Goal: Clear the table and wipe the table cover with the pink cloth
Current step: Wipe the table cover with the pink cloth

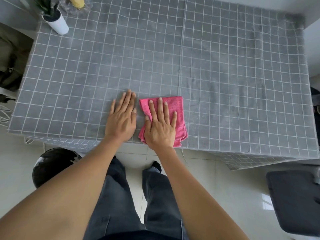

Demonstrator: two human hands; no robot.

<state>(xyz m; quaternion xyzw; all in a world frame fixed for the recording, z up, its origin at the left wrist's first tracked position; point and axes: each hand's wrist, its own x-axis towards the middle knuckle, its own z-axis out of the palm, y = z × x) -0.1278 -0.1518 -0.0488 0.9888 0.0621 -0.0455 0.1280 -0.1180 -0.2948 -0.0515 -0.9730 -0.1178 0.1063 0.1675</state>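
A folded pink cloth point(174, 104) lies near the front edge of the table, on the grey table cover point(225, 75) with its white grid. My right hand point(160, 125) lies flat on top of the cloth, fingers spread, pressing it down. Just to the left of the cloth, my left hand point(122, 118) rests flat on the bare cover with its fingers together and holds nothing.
A white pot with a green plant point(56, 21) stands at the far left corner, and a yellow object on clear wrap point(77, 3) sits behind it. On the floor are a black round bin point(52, 163) at front left and a dark chair seat point(294, 200) at right.
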